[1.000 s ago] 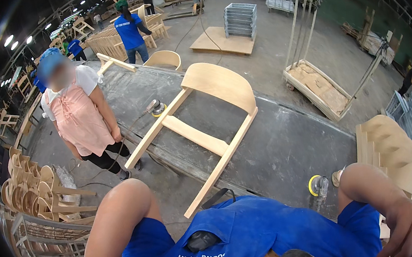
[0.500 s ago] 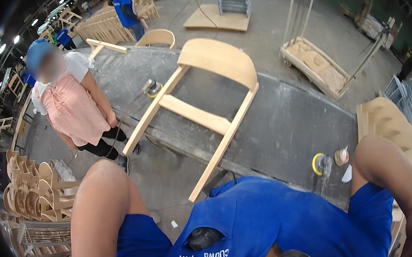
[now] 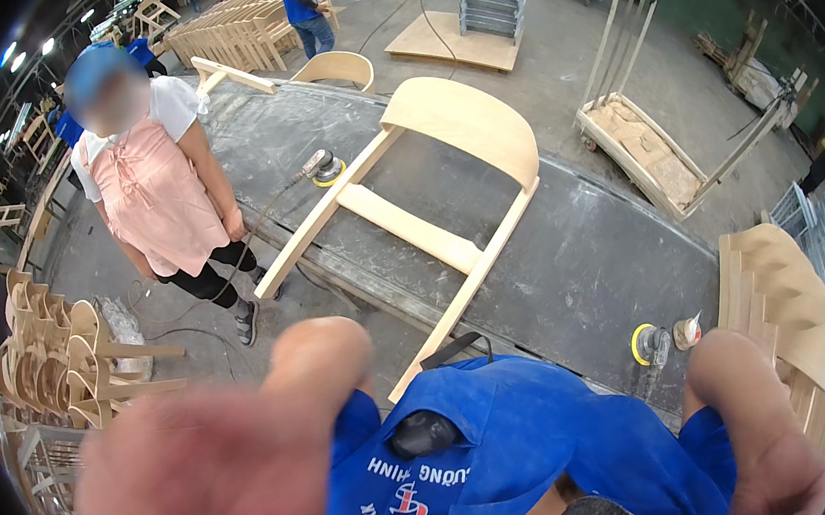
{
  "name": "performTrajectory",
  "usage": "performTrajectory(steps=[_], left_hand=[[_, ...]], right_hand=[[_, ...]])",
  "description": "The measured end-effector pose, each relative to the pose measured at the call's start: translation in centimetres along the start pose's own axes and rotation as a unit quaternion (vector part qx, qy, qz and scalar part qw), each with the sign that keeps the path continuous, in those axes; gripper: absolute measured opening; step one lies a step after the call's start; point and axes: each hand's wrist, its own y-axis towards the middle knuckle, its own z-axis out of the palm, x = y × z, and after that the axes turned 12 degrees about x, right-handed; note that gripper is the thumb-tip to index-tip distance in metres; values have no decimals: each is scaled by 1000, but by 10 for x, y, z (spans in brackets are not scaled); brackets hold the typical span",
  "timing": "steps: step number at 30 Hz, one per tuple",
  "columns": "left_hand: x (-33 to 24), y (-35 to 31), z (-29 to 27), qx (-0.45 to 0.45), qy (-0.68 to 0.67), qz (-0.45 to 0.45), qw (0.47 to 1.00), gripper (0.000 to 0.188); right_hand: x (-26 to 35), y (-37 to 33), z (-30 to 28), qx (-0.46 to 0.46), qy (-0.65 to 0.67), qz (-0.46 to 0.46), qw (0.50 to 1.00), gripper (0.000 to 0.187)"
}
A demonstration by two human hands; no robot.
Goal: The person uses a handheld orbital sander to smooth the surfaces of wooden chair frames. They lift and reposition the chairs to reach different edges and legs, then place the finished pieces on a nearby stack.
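My left hand (image 3: 195,481) is raised close to the camera at the lower left, and its fingers are smeared by motion. Low at the right edge, my right hand (image 3: 783,480) shows only in part, so its grip cannot be made out. Neither hand touches the pale wooden chair frame (image 3: 459,127), which has a curved backrest, a crossbar and two long legs. It lies on the dark worktable (image 3: 592,239), its leg ends jutting past the near edge. A sander with a yellow pad (image 3: 650,344) rests on the tabletop, nearer my right arm.
Another yellow-rimmed sander (image 3: 328,169) with a hose stands left of the frame. A small container (image 3: 687,332) sits near the right sander. Stacked curved wooden parts (image 3: 778,289) flank the right side, more chair parts (image 3: 72,364) the left. A person in pink (image 3: 160,199) stands at left.
Both hands have come into view, the left one swinging up near the camera. The view has shifted a little; the chair frame stays on the table.
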Motion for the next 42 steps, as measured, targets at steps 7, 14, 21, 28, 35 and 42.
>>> performTrajectory(steps=[7,14,21,28,35,42], left_hand=[[27,-66,3,243,-549,-435,671,39],[41,-76,-13,185,-595,-387,679,26],[47,-63,-20,351,-427,-399,731,50],[26,-53,-19,117,-124,-336,926,54],[-36,-28,115,256,-188,-354,879,27],[-53,-61,202,295,-302,-250,871,32]], right_hand=[[-7,-14,36,-6,29,128,991,15],[6,-22,37,160,-26,237,958,25],[28,-30,5,273,-46,319,906,28],[65,-62,-53,266,-76,373,886,38],[108,-54,-103,-79,135,388,908,69],[155,-62,-164,-167,234,315,904,81]])
